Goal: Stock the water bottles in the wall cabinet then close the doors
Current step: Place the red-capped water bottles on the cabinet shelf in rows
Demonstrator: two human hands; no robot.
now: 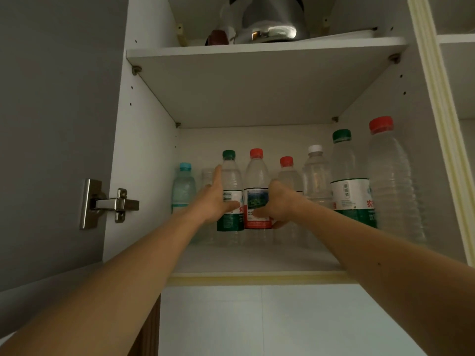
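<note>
Both hands reach into the cabinet: the left hand rests flat-fingered against the green-cap bottle, while the right hand grips the red-label bottle at 12 o'clock, likely squaring the row, with bare shelf toward 6 o'clock.

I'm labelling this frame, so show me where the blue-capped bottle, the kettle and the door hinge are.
blue-capped bottle (183, 187): head view, on its pale body below the cap.
kettle (270, 19): head view, on its shiny metal side, upper shelf.
door hinge (117, 204): head view, on its metal arm.
</note>
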